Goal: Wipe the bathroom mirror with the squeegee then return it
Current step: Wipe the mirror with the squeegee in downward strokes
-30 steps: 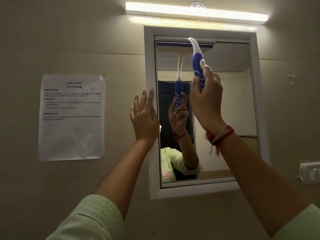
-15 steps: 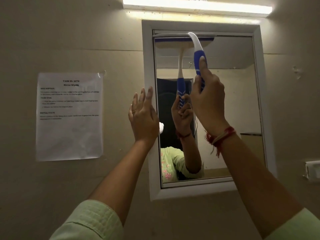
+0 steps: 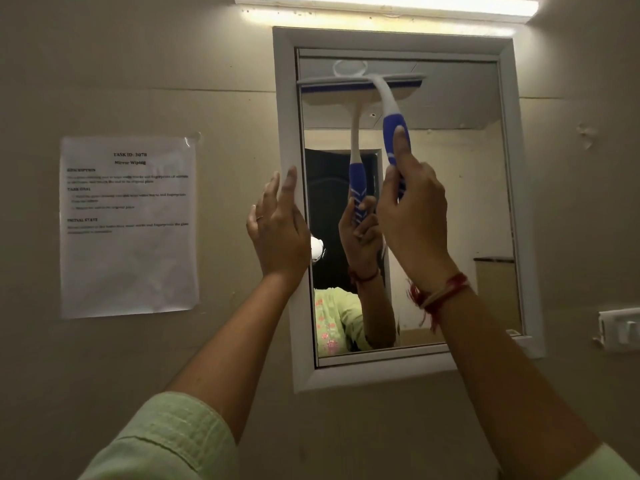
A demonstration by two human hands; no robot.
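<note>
A white-framed mirror [image 3: 460, 209] hangs on the beige wall. My right hand [image 3: 414, 223] grips the blue and white handle of the squeegee [image 3: 389, 109], thumb stretched up along the blue grip. The squeegee's blade lies flat across the glass a little below the mirror's top edge, on the left half. My left hand [image 3: 278, 230] rests with straight fingers on the mirror's left frame and holds nothing. The glass reflects the squeegee, my right hand and a light green sleeve.
A printed task sheet [image 3: 129, 225] is taped to the wall left of the mirror. A tube light [image 3: 388, 3] glows above the frame. A white switch plate [image 3: 621, 329] sits on the wall at the right edge.
The squeegee blade has slid down from the mirror's top edge, and my right hand has come down with it. My left hand stays on the left frame.
</note>
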